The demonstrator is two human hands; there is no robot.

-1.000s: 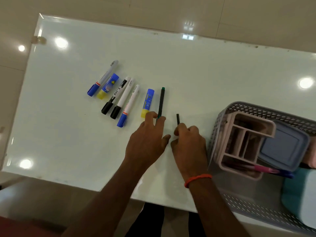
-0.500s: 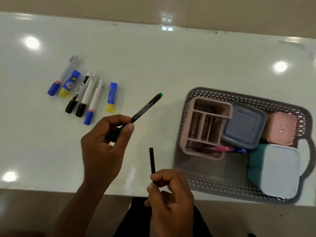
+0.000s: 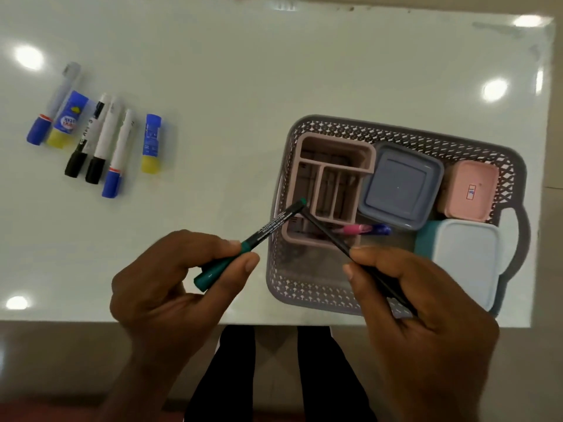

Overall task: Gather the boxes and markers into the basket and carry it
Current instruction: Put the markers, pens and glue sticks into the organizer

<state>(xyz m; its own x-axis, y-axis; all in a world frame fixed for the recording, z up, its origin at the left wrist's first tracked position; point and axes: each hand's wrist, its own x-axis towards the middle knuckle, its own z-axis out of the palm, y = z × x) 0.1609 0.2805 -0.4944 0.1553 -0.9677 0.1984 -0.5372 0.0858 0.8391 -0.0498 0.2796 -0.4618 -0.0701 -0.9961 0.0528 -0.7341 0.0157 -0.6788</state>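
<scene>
Glossy white table (image 3: 243, 71), smooth and mirror-like, dotted with round lamp reflections; beige tiles beyond the far edge.

Far left of the basket, well apart from it: a loose row of cylindrical markers (image 3: 105, 138) lying flat, white and grey barrels with blue or black caps. Among them, two stubby glue sticks (image 3: 151, 143), blue with yellow ends.

Just left of the basket, left hand (image 3: 170, 284) curled round a green pen (image 3: 274, 223), thumb and fingers pinching the matte teal cap end. Black printed barrel slanting up over the basket's left rim.

Then the basket (image 3: 304, 296) itself: grey plastic, rounded corners, lattice-pierced walls, loop handle on the right side, resting on the table near the front edge. Inside at its left, a pink organiser (image 3: 335, 153) with straight dividers, a pink-and-blue pen (image 3: 362, 229) at its near edge.

Over the basket's front, right hand (image 3: 426, 315) pinching a thin black pen (image 3: 327, 232), its end meeting the green pen's tip above the organiser. Hands apart.

Further right inside: a square grey-blue box (image 3: 399, 184), a small pink box (image 3: 469, 190), a teal box (image 3: 466, 260) with a pale rounded lid.
</scene>
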